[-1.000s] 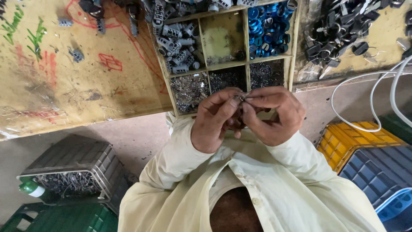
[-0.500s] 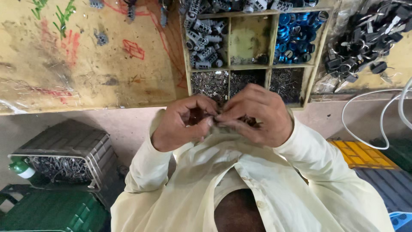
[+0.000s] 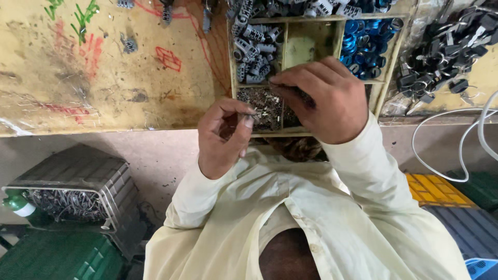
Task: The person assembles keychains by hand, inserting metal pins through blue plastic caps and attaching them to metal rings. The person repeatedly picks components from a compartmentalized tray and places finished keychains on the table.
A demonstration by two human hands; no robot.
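Left hand (image 3: 224,136) is raised at the bench edge, thumb and forefinger pinched on a thin silvery metal piece (image 3: 248,110). Right hand (image 3: 322,98) reaches, palm down, into the wooden divided tray (image 3: 390,72), fingertips bunched over the compartment of small grey metal parts (image 3: 259,106); whether it grasps anything cannot be told. Half a second earlier both hands met together below the tray; they are now apart.

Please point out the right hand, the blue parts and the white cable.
right hand (image 3: 324,101), head view, on the back of the hand.
blue parts (image 3: 365,44), head view, middle of the pile.
white cable (image 3: 441,173), head view, on its lower loop.
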